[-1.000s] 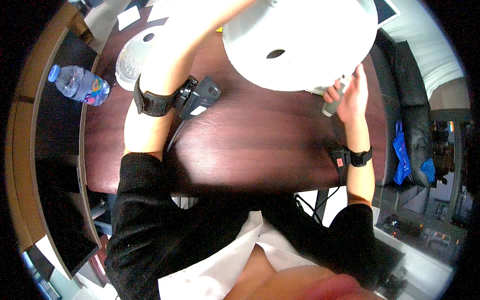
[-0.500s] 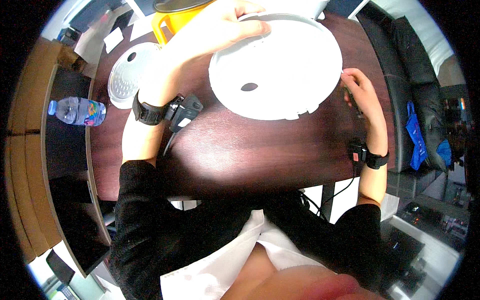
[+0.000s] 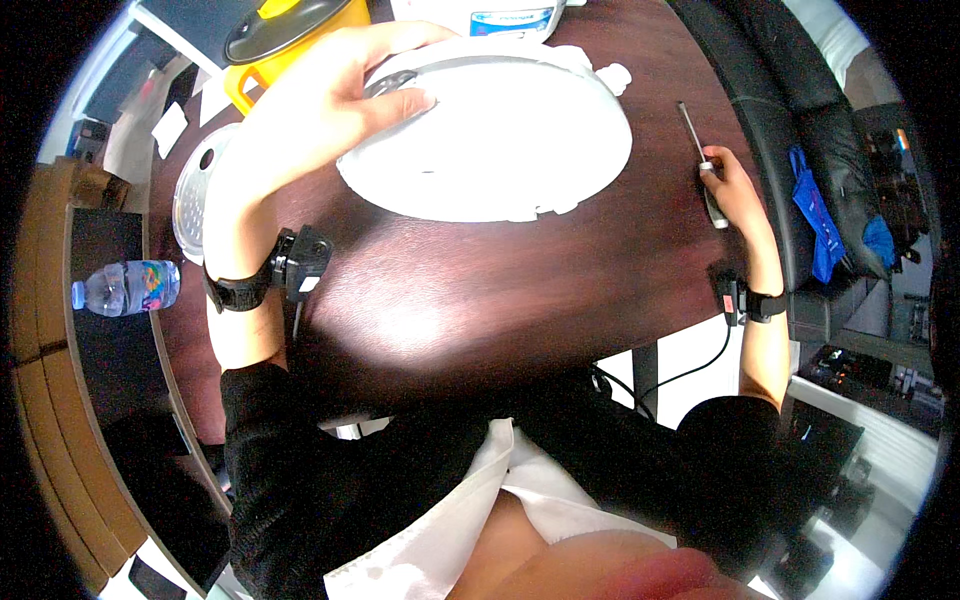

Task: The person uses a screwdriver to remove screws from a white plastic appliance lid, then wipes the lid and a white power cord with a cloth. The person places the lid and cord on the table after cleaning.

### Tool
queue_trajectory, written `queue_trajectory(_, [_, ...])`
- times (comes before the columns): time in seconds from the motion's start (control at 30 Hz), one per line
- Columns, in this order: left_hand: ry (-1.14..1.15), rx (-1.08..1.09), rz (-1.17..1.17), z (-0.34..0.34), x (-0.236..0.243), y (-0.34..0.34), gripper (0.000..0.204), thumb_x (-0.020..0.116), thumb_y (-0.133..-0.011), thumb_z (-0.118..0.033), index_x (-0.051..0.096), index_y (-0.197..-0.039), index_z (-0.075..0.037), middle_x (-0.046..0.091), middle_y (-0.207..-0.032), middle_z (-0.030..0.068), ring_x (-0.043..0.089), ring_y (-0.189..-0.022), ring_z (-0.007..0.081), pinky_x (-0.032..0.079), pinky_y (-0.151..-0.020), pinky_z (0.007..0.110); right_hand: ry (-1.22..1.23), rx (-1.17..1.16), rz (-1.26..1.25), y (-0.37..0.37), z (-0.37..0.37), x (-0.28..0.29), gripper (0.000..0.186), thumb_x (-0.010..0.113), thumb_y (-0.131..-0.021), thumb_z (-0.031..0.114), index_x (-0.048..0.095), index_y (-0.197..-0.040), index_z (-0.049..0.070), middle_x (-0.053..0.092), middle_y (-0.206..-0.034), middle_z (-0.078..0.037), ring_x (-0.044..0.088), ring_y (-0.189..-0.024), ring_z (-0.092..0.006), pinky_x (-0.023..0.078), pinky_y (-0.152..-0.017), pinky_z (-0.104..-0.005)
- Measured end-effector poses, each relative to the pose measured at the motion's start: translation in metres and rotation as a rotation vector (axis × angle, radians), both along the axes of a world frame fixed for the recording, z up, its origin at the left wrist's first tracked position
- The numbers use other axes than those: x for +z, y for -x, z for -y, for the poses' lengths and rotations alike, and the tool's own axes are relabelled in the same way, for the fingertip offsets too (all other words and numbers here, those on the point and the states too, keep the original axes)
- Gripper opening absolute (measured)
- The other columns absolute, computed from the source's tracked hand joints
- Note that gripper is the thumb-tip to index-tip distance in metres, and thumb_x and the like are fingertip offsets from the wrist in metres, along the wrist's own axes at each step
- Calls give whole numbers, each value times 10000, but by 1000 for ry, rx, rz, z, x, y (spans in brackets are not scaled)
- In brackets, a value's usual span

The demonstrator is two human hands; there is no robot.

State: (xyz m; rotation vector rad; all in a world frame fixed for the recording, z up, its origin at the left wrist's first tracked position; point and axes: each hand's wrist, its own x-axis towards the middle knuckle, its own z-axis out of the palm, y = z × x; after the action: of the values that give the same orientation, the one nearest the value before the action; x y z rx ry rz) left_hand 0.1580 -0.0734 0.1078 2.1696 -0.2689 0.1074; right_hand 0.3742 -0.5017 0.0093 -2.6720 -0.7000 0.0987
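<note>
The white round plastic housing (image 3: 500,150) over the mid table (image 3: 430,290) has just tipped to a sharper slant — your left hand (image 3: 355,95) clasps its far-left rim, thumb on top, while your right hand (image 3: 735,195), curled around a screwdriver (image 3: 692,132), has moved away right, leaving the tool clear of it. Your left forearm partly hides the perforated disc (image 3: 190,210) — a yellow pot (image 3: 340,25) sits far left, a blue-labelled container (image 3: 512,22) behind the housing, a water bottle (image 3: 125,288) left.

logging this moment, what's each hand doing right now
Left hand: holding the round white piece by its edge.
Right hand: closed around a screwdriver.
</note>
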Motion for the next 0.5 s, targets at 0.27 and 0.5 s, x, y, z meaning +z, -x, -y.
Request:
queue_trajectory(0.27, [-43,-73,63,2,3,-1,359,616,-841,-88,563,-1190,-19,626,-1095,48,566,-1011,127,434,-903,276,38,33,130,-18,-32,16,326,620,-849,194,535,-1105,11,587,-1036,-159,575,-968,-225,444,-856,-306])
queue_trajectory(0.5, [-30,-263,306,0,-11,11,251,576,-842,-40,617,-1088,-7,645,-1048,140,608,-986,223,459,-850,312,-636,650,-380,64,-162,59,276,481,-959,246,555,-1093,15,591,-965,-30,540,-932,-91,432,-827,-237])
